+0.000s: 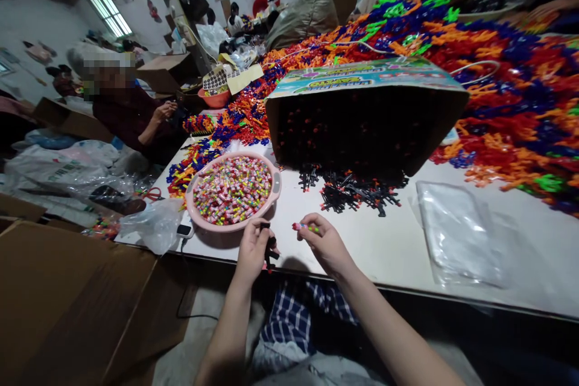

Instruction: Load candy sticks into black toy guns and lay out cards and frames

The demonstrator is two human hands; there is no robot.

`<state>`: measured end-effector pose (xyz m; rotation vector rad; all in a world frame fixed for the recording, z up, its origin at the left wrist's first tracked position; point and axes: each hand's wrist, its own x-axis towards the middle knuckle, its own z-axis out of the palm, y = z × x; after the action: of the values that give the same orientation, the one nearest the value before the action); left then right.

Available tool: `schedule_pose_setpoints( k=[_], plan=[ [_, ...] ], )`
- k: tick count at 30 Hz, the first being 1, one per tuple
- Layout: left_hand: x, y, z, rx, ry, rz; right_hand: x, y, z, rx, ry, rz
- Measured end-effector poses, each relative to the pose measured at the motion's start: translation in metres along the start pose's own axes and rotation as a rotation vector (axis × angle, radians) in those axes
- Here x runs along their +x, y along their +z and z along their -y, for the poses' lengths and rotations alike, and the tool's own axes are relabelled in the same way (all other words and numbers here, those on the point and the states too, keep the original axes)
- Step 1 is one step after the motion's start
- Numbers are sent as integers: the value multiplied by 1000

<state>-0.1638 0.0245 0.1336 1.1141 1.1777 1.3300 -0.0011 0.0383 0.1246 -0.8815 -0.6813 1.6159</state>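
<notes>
Near the table's front edge, my left hand (253,250) is closed around a small black plastic toy piece (270,251) with a reddish tip; it looks like a toy gun, though its exact kind is hard to make out. To its right, my right hand (326,244) pinches a small candy tube (305,227) with a red end and coloured dots. The two hands are apart. Just beyond my left hand stands a pink basin (199,220) full of similar candy tubes (233,189). Loose black toy pieces (353,193) lie in a heap beyond my right hand.
An open cardboard box (362,75) lies on its side, dark inside. A huge pile of coloured plastic toys (520,114) covers the table's back. Clear plastic bags (456,232) lie at right. A co-worker (131,96) sits at left; a large carton (76,289) stands front left.
</notes>
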Motion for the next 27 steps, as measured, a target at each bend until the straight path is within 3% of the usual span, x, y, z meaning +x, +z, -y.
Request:
schedule_pose_setpoints(
  k=[5,9,20,27],
  plan=[
    [0,2,-20,6,153,12,-8,20,15,-11,-82,112],
    [-5,0,-26,-3,141,55,-11,25,13,-24,-83,192],
    [-18,-1,-37,3,110,114,-24,32,13,-56,-110,208],
    [-20,-4,-40,112,236,125,-28,29,16,-122,-182,234]
  ],
)
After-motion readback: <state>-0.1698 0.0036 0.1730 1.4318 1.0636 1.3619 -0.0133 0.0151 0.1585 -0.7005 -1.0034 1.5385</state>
